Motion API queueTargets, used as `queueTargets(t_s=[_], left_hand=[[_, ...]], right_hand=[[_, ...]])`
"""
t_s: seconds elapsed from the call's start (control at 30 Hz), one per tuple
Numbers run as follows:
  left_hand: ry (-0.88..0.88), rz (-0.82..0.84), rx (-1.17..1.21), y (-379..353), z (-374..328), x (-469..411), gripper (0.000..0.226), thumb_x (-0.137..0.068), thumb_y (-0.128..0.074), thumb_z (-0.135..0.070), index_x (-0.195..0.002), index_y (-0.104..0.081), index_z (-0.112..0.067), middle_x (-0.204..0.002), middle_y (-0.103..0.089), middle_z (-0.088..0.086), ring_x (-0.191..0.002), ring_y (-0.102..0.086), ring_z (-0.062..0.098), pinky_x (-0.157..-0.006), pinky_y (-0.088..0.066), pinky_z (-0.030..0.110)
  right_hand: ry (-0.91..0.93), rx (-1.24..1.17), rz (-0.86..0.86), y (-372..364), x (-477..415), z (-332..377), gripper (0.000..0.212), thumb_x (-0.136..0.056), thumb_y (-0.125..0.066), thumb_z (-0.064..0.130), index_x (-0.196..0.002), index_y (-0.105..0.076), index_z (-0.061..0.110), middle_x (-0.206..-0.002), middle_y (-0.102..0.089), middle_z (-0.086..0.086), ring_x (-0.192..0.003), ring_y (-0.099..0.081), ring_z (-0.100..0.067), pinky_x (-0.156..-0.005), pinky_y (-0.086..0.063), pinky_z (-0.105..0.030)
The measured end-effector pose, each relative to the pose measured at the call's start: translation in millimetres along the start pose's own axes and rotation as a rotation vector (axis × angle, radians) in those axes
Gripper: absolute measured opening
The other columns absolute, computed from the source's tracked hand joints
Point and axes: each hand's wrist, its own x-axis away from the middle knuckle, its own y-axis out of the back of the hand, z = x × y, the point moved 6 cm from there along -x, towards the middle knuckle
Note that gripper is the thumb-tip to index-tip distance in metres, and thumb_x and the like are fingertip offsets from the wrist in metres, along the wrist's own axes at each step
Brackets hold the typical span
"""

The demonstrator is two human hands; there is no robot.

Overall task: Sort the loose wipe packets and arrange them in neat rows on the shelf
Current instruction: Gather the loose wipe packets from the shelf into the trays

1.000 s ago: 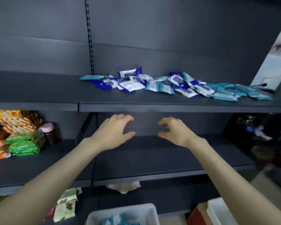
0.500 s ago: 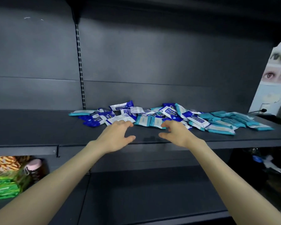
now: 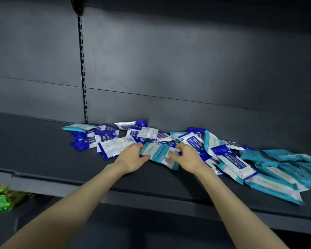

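Observation:
A loose heap of wipe packets lies along the back of a dark shelf [image 3: 36, 151]. Dark blue and white packets [image 3: 90, 141] are bunched on the left, and teal and white packets [image 3: 276, 169] spread to the right. At the middle of the heap, my left hand [image 3: 131, 159] pinches the left edge of a teal packet [image 3: 155, 150] between thumb and curled fingers. My right hand [image 3: 188, 158] grips a neighbouring teal packet [image 3: 170, 161], thumb on its top. A blue packet marked 75% [image 3: 194, 141] lies just behind my right hand.
The shelf's front lip [image 3: 151, 193] runs under my forearms. A slotted upright rail [image 3: 83, 69] divides the grey back panel. Green packs [image 3: 0, 196] sit on the lower shelf at the far left. The shelf surface left of the heap is bare.
Both hands rose from below the shelf, reached forward onto it and closed on teal packets in the middle of the heap. The camera tilted upward and moved closer.

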Motion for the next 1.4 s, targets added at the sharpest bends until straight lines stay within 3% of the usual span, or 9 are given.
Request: queueTargets(t_s=[0.23, 0.33, 0.57, 0.73, 0.83, 0.9, 0.97, 1.2, 1.4], left_hand=[[0.176, -0.003, 0.071, -17.8, 12.0, -42.0, 0.058, -0.088, -0.056, -0.053, -0.122, -0.051, -0.006, -0.118, -0.059, 0.011, -0.108, -0.056, 0.026, -0.089, -0.045, 0.036], [0.236, 0.013, 0.078, -19.8, 13.2, -47.5, 0.062, -0.083, -0.061, -0.056, -0.116, -0.052, -0.005, -0.113, -0.059, 0.009, -0.103, -0.056, 0.025, -0.082, -0.044, 0.034], [0.309, 0.094, 0.331, -16.8, 22.2, -53.1, 0.051, -0.068, -0.082, -0.040, -0.103, -0.065, -0.006, -0.102, -0.069, 0.005, -0.094, -0.064, 0.020, -0.087, -0.052, 0.036], [0.283, 0.068, 0.524, -12.3, 11.7, -39.7, 0.016, -0.082, -0.073, -0.016, -0.088, -0.059, -0.013, -0.085, -0.064, -0.002, -0.074, -0.060, 0.010, -0.058, -0.045, 0.016], [0.280, -0.007, 0.555, -1.2, 13.1, -26.7, 0.019, -0.087, -0.067, -0.013, -0.080, -0.049, -0.018, -0.085, -0.062, 0.000, -0.069, -0.058, 0.008, -0.053, -0.042, 0.017], [0.258, -0.058, 0.578, 8.8, 14.2, -14.5, 0.020, -0.087, -0.066, -0.013, -0.084, -0.048, -0.019, -0.087, -0.063, 0.000, -0.071, -0.060, 0.010, -0.055, -0.045, 0.016], [0.234, -0.107, 0.635, 19.0, 16.1, -0.2, 0.021, -0.086, -0.068, -0.012, -0.094, -0.049, -0.017, -0.086, -0.063, -0.004, -0.070, -0.061, 0.008, -0.050, -0.045, 0.011], [0.166, -0.251, 0.768, 54.3, 23.8, 51.3, 0.009, -0.090, -0.064, -0.015, -0.098, -0.062, -0.015, -0.095, -0.071, 0.002, -0.076, -0.067, 0.008, -0.066, -0.054, 0.020], [0.119, -0.361, 0.850, 70.4, 42.0, 108.0, 0.022, -0.095, -0.056, -0.026, -0.096, -0.064, -0.006, -0.095, -0.072, 0.007, -0.079, -0.066, 0.014, -0.068, -0.052, 0.026]], right_hand=[[-0.111, 0.080, 0.121, -15.5, -28.7, -23.4, 0.088, -0.083, -0.059, 0.060, -0.148, -0.027, 0.009, -0.150, -0.033, -0.010, -0.141, -0.015, -0.032, -0.110, -0.029, -0.044], [-0.135, 0.090, 0.162, -15.7, -34.5, -25.5, 0.092, -0.081, -0.060, 0.062, -0.148, -0.026, 0.009, -0.153, -0.028, -0.009, -0.142, -0.011, -0.032, -0.110, -0.026, -0.044], [-0.178, 0.070, 0.153, -12.5, -42.0, -25.9, 0.096, -0.068, -0.073, 0.062, -0.141, -0.035, 0.012, -0.146, -0.032, -0.010, -0.136, -0.023, -0.030, -0.106, -0.027, -0.041], [-0.143, -0.097, 0.146, -13.0, -40.5, -21.7, 0.088, -0.051, -0.083, 0.059, -0.124, -0.045, 0.028, -0.129, -0.046, 0.000, -0.128, -0.034, -0.025, -0.107, -0.028, -0.038], [-0.078, -0.380, 0.086, -13.7, -37.8, -15.5, 0.071, -0.051, -0.091, 0.033, -0.106, -0.047, 0.025, -0.106, -0.061, 0.002, -0.099, -0.058, -0.015, -0.081, -0.049, -0.026], [-0.001, -0.512, 0.011, -4.3, -32.3, -5.4, 0.057, -0.062, -0.087, 0.007, -0.103, -0.048, 0.019, -0.094, -0.059, 0.006, -0.081, -0.059, -0.009, -0.058, -0.045, -0.015], [0.066, -0.595, -0.067, 8.5, -26.6, 5.9, 0.049, -0.065, -0.082, -0.003, -0.094, -0.049, 0.020, -0.086, -0.057, 0.008, -0.067, -0.058, -0.002, -0.048, -0.042, -0.011], [0.075, -0.860, -0.188, 19.9, 15.5, 42.1, 0.067, -0.064, -0.084, -0.003, -0.113, -0.044, 0.018, -0.097, -0.061, 0.004, -0.084, -0.063, -0.007, -0.063, -0.053, -0.019], [0.085, -0.923, -0.181, 6.0, 74.2, 76.8, 0.047, -0.065, -0.083, -0.003, -0.095, -0.050, 0.012, -0.087, -0.066, 0.003, -0.067, -0.065, 0.000, -0.054, -0.049, -0.013]])
